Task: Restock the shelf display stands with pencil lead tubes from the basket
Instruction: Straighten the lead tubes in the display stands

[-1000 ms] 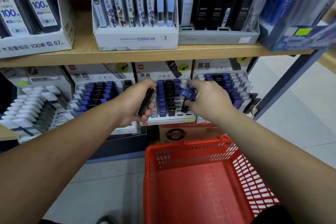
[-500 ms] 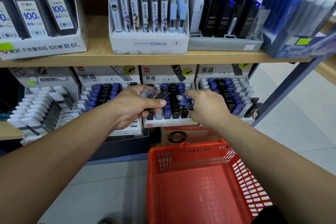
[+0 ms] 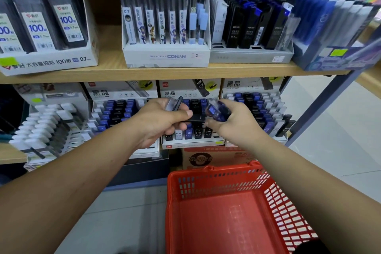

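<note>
My left hand [image 3: 159, 122] grips a few black and clear lead tubes [image 3: 175, 104], with one black tube [image 3: 196, 118] sticking out toward the right under my thumb. My right hand [image 3: 231, 122] holds several blue lead tubes [image 3: 216, 110], and its fingertips touch the end of that black tube. Both hands hover in front of the middle display stand [image 3: 192, 143] on the lower shelf, whose slots hold rows of blue and black tubes. The red basket [image 3: 214, 173] sits below on the floor and shows no tubes inside.
Similar stands sit to the left [image 3: 115, 113] and right [image 3: 261, 109] of the middle one. The upper wooden shelf [image 3: 144, 72] carries boxes of lead refills. A metal shelf post [image 3: 321, 109] slants down at the right. A cardboard box [image 3: 206, 158] stands behind the basket.
The view has closed in on the shelf. My hands have come together, and a black tube now bridges from my left hand to my right fingertips.
</note>
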`<state>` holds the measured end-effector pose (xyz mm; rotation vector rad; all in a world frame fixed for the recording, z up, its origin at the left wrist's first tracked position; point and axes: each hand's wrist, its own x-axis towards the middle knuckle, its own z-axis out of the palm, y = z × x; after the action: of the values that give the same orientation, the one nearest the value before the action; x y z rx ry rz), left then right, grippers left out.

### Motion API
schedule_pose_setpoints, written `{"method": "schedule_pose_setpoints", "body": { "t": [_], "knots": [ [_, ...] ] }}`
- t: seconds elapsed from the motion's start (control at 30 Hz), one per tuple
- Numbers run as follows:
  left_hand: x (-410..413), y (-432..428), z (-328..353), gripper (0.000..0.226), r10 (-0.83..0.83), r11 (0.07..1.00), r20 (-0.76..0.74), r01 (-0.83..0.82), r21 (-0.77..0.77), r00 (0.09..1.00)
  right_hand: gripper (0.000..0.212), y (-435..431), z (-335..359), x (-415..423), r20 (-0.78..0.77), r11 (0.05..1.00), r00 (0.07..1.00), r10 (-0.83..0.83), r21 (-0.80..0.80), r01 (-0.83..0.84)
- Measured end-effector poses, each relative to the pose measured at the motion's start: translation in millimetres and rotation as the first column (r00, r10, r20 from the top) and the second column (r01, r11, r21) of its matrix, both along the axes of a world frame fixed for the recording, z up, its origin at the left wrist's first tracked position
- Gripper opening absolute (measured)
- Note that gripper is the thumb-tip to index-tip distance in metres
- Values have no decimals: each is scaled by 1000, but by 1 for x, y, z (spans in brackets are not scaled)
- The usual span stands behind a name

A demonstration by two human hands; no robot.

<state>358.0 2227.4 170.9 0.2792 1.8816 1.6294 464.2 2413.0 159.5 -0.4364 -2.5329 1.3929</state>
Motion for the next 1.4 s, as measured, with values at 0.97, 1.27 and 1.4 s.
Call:
{"method": "schedule_pose_setpoints", "body": {
  "t": [0.97, 1.27, 1.4],
  "knots": [
    [-33, 78, -30, 20, -503, 810, -598, 100, -578, 624, 16, 56, -8, 34, 187, 810, 981, -53, -567, 152],
    [-17, 85, -29, 40, -516, 779, -541, 102, -618, 664, 18, 52, -5, 34, 177, 796, 982, -70, -583, 162],
    [-23, 85, -30, 34, -535, 751, -535, 78, -656, 654, 14, 52, -3, 32, 147, 754, 987, -59, -642, 141]
  ]
}}
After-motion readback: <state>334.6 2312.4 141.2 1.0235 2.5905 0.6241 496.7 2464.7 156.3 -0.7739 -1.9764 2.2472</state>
